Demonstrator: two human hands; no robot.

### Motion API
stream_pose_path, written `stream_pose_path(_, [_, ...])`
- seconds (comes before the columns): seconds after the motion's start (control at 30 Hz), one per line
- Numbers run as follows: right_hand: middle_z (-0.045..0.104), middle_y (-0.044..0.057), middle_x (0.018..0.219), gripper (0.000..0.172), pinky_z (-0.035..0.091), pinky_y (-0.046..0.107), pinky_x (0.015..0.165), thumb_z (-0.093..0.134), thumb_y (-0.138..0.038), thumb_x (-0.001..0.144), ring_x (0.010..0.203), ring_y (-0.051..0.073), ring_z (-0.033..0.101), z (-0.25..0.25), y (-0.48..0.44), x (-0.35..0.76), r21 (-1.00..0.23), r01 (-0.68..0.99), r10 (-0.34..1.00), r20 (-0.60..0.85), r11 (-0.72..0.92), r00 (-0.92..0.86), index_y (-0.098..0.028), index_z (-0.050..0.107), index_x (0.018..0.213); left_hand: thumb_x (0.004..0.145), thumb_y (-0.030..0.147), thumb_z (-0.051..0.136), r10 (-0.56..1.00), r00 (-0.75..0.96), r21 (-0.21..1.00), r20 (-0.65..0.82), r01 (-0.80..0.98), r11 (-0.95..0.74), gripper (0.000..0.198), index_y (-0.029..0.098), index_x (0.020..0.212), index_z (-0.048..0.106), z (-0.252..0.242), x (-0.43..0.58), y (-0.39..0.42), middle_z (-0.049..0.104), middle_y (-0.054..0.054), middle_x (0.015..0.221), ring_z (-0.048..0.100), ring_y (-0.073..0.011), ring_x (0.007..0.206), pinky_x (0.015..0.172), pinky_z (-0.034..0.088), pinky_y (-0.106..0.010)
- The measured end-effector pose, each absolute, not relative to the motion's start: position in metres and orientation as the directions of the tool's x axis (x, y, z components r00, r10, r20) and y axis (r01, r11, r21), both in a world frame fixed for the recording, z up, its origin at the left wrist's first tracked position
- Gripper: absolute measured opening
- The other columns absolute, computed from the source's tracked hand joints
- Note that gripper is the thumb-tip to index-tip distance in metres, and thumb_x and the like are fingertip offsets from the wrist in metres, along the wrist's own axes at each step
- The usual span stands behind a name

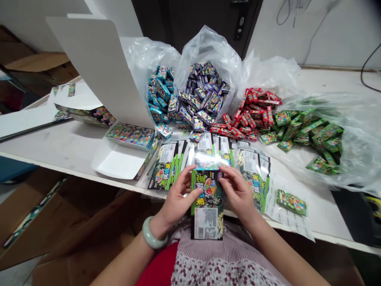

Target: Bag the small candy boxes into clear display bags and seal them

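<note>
Both my hands hold one flat printed packet (207, 204) with a green and black design and a barcode, at the table's near edge over my lap. My left hand (178, 196), with a pale green bangle on the wrist, grips its left side, thumb on the front. My right hand (236, 190) pinches its upper right corner. Just beyond the packet lie fanned stacks of similar flat packets (166, 163) on the white table (59, 147).
Clear plastic bags hold heaps of small boxes: blue (159, 93), purple (201, 93), red (253, 113) and green (309, 133). An open white display box (119, 159) with its lid raised stands left. One green box (291, 201) lies near right. Cardboard cartons (44, 222) sit below.
</note>
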State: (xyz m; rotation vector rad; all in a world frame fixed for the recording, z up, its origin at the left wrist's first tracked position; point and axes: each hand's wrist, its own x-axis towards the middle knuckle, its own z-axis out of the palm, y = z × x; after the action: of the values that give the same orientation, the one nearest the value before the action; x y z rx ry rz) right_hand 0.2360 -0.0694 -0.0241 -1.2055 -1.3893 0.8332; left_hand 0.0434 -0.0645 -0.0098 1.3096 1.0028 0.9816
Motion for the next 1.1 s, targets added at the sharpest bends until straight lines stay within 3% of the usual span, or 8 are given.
stream_pose_path(0.13, [0.064,0.006,0.108,0.037,0.057,0.036,0.08,0.059,-0.026,0.089,0.089,0.018,0.064,-0.022,-0.065,0.238,-0.958,0.127,0.958,0.271,0.259,0.092,-0.031,0.051,0.125,0.085,0.027,0.065,0.959,0.283,1.0,-0.001,0.03,-0.008,0.052,0.028,0.131,0.04,-0.006,0.04,-0.063,0.063,-0.008,0.119,0.064,-0.024,0.105,0.088,0.057,-0.041])
stream_pose_path(0.27, [0.066,0.003,0.093,0.028,0.059,0.032,0.071,0.065,-0.027,0.086,0.08,0.017,0.065,-0.023,-0.066,0.24,-0.967,0.103,0.961,0.247,0.235,0.128,-0.029,0.059,0.113,0.085,0.032,0.064,0.96,0.279,0.998,0.011,0.059,-0.028,0.053,0.028,0.131,0.039,-0.01,0.038,-0.064,0.061,-0.008,0.122,0.063,-0.0248,0.107,0.087,0.056,-0.042])
stream_pose_path(0.5, [0.062,0.008,0.121,0.046,0.056,0.044,0.088,0.053,-0.023,0.093,0.11,0.025,0.061,-0.036,-0.068,0.242,-0.827,0.344,0.88,0.474,0.444,0.005,-0.034,0.05,0.137,0.082,0.025,0.068,0.939,0.344,1.0,0.003,-0.019,0.004,0.049,0.029,0.124,0.042,-0.01,0.033,-0.058,0.064,-0.006,0.115,0.065,-0.0219,0.103,0.082,0.057,-0.035])
stream_pose_path(0.63, [0.061,0.008,0.124,0.048,0.053,0.047,0.093,0.05,-0.02,0.094,0.116,0.025,0.058,-0.042,-0.068,0.242,-0.798,0.36,0.858,0.513,0.483,-0.013,-0.038,0.049,0.138,0.084,0.024,0.066,0.941,0.337,0.999,0.012,-0.034,-0.001,0.048,0.029,0.125,0.041,-0.012,0.034,-0.058,0.064,-0.006,0.115,0.065,-0.0216,0.104,0.082,0.057,-0.034])
stream_pose_path(0.7, [0.063,0.008,0.121,0.041,0.053,0.047,0.092,0.052,-0.024,0.093,0.114,0.026,0.059,-0.04,-0.065,0.245,-0.833,0.318,0.881,0.473,0.453,-0.014,-0.035,0.056,0.132,0.083,0.025,0.066,0.938,0.346,1.0,0.014,-0.016,-0.009,0.049,0.028,0.125,0.041,-0.014,0.034,-0.058,0.064,-0.007,0.116,0.065,-0.0223,0.105,0.083,0.057,-0.035])
stream_pose_path(0.87, [0.071,0.004,0.097,0.021,0.057,0.038,0.078,0.054,-0.036,0.093,0.09,0.022,0.067,-0.016,-0.046,0.26,-0.968,0.181,0.979,0.153,0.176,-0.134,-0.029,0.072,0.099,0.083,0.028,0.068,0.919,0.394,1.0,0.003,0.027,-0.016,0.05,0.028,0.126,0.042,-0.017,0.032,-0.057,0.064,-0.007,0.114,0.065,-0.0231,0.101,0.082,0.057,-0.038])
stream_pose_path(1.0, [0.069,0.006,0.094,0.019,0.053,0.039,0.085,0.058,-0.037,0.09,0.096,0.021,0.064,0.002,-0.038,0.263,-0.954,0.209,0.963,0.17,0.214,-0.209,-0.024,0.072,0.086,0.088,0.03,0.062,0.967,0.233,0.991,0.108,0.048,-0.122,0.024,0.023,0.111,0.057,-0.007,0.039,-0.052,0.064,-0.007,0.112,0.064,-0.0204,0.101,0.088,0.054,-0.036])
stream_pose_path(1.1, [0.065,0.004,0.088,0.012,0.054,0.033,0.072,0.064,-0.035,0.086,0.084,0.018,0.063,0.007,-0.038,0.258,-0.978,0.137,0.983,0.139,0.155,-0.12,-0.024,0.065,0.091,0.092,0.028,0.057,0.98,0.085,0.982,0.18,0.039,-0.184,0.011,0.019,0.088,0.062,0.004,0.046,-0.043,0.068,-0.006,0.099,0.064,-0.0186,0.097,0.09,0.052,-0.033])
